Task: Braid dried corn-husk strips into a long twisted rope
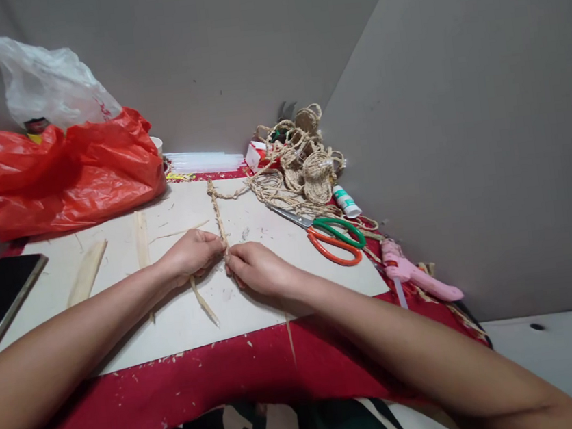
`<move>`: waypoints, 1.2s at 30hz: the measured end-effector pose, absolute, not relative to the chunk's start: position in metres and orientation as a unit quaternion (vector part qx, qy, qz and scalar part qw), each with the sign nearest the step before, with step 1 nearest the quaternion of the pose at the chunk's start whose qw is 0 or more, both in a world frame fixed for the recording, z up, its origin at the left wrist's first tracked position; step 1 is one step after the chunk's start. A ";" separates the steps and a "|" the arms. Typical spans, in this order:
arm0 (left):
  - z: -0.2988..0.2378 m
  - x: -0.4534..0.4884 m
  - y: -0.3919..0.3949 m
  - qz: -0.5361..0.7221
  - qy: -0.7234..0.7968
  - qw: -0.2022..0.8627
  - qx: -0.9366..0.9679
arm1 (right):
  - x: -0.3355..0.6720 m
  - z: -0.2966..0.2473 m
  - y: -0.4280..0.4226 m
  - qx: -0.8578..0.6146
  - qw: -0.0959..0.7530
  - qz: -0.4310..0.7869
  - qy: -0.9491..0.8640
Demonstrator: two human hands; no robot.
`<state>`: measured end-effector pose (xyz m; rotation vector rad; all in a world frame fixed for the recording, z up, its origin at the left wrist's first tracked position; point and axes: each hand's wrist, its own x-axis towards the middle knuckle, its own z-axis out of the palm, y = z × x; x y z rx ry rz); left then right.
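Observation:
A braided cord of dry plant fibre [218,215] runs down the white board [275,298] toward my hands. My left hand [194,252] pinches its near end from the left, and a loose flat strand [204,303] hangs below those fingers. Close beside it, my right hand [255,266] is closed on the same cord end, thumb against fingers. A thin strand trails below the right hand over the board's front edge. The cord's far end bends right toward a heap of braided rope [306,164]. Where the strands cross between the fingers is hidden.
Scissors [312,224] with green and orange handles lie right of my hands. Beyond them are a white-and-green spool [346,201] and a pink glue gun [419,275]. Flat fibre strips [87,271], a phone [0,295] and a red plastic bag [75,176] are at left. Grey walls enclose the table.

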<state>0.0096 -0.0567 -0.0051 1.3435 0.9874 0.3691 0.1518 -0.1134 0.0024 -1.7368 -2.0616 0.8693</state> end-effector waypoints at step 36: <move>0.003 -0.001 -0.050 0.124 0.396 0.656 0.630 | 0.173 -0.006 -0.086 -0.461 0.263 0.722 -0.445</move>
